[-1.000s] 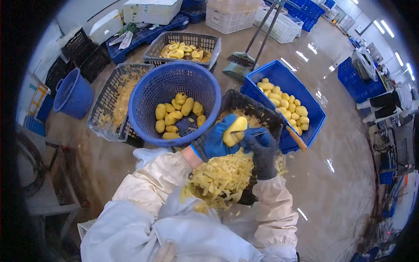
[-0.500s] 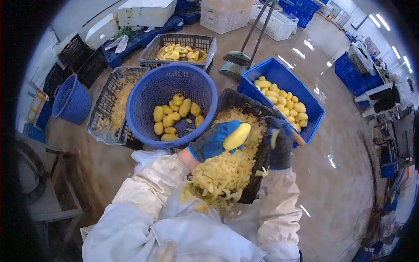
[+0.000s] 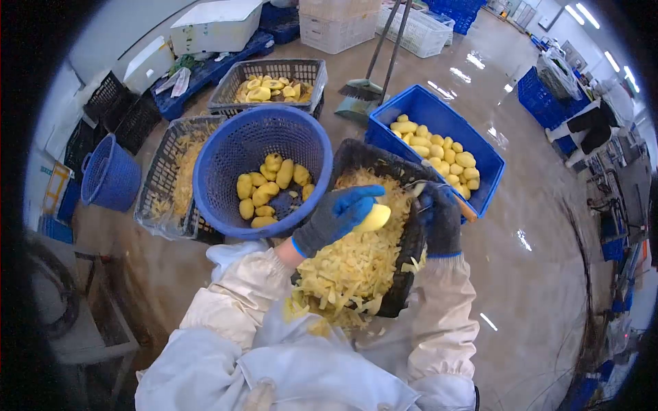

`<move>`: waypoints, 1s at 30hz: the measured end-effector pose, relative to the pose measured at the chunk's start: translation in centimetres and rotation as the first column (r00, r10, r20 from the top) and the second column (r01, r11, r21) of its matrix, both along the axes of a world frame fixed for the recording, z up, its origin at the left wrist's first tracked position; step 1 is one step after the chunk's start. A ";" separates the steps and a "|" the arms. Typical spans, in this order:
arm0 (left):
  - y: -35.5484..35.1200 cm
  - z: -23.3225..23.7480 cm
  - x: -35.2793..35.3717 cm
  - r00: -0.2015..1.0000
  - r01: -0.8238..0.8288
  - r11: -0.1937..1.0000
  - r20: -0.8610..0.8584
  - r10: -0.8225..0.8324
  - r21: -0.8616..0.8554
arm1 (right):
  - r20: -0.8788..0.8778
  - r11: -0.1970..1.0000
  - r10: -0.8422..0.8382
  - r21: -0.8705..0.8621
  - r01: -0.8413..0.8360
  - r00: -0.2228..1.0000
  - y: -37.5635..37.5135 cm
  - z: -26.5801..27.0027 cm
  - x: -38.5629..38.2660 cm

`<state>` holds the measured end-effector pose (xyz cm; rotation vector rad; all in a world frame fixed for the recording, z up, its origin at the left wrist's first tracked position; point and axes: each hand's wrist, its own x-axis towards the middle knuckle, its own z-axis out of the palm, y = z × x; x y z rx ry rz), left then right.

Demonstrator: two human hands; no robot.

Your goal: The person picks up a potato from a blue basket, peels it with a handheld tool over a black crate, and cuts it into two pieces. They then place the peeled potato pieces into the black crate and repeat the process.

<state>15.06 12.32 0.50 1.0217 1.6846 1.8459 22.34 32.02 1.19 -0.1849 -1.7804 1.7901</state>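
Note:
Gloved in blue and grey, my left hand (image 3: 340, 218) is wrapped round a peeled yellow potato (image 3: 374, 218). My right hand (image 3: 441, 220), in a similar glove, grips a peeler; its wooden handle (image 3: 469, 212) sticks out on the far side of the hand, and its small head (image 3: 417, 190) points toward the potato without touching it. Below both hands, a black crate (image 3: 391, 301) is heaped with potato peelings (image 3: 356, 264). Several unpeeled potatoes lie in the round blue basket (image 3: 209, 195) to the left. Peeled potatoes (image 3: 439, 151) fill part of the blue bin (image 3: 490, 181) to the right.
Behind the round basket stand a crate of cut yellow pieces (image 3: 271, 89) and a crate with peelings (image 3: 184, 171). A broom and dustpan (image 3: 360, 106) stand beyond the blue bin. A smaller blue basket (image 3: 112, 175) is at the far left. The floor looks wet.
My left hand has turned so its back and fingers cover more of the potato. The right hand has shifted slightly, and the peeler's head now shows more clearly. The view has tilted slightly.

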 end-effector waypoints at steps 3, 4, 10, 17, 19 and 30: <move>0.2 0.6 -0.1 0.991 0.025 0.999 0.128 -0.028 0.021 | 0.065 0.847 0.277 -0.487 -0.212 0.959 0.2 -1.0 0.9; 0.0 0.8 -0.1 0.980 0.065 0.997 0.188 -0.072 0.039 | 0.156 0.949 0.176 -0.288 -0.126 0.972 1.7 -2.8 0.5; 0.1 -1.3 -1.7 0.904 0.044 0.989 -0.427 0.022 0.145 | 0.150 0.942 0.180 0.259 -0.215 0.972 -0.9 1.9 1.4; -0.8 2.4 0.2 0.934 0.123 0.988 0.326 -0.148 0.098 | 0.129 0.992 -0.041 0.122 0.025 0.991 -2.4 2.8 0.8; -0.8 2.1 0.0 0.938 0.142 0.986 0.307 -0.161 0.083 | 0.271 0.917 0.273 -0.365 -0.164 0.923 -3.5 4.3 1.4; -0.3 -0.5 -0.2 0.490 0.100 0.947 0.813 -0.314 0.305 | 0.098 0.984 -0.068 -0.155 0.083 0.993 -0.3 1.2 0.4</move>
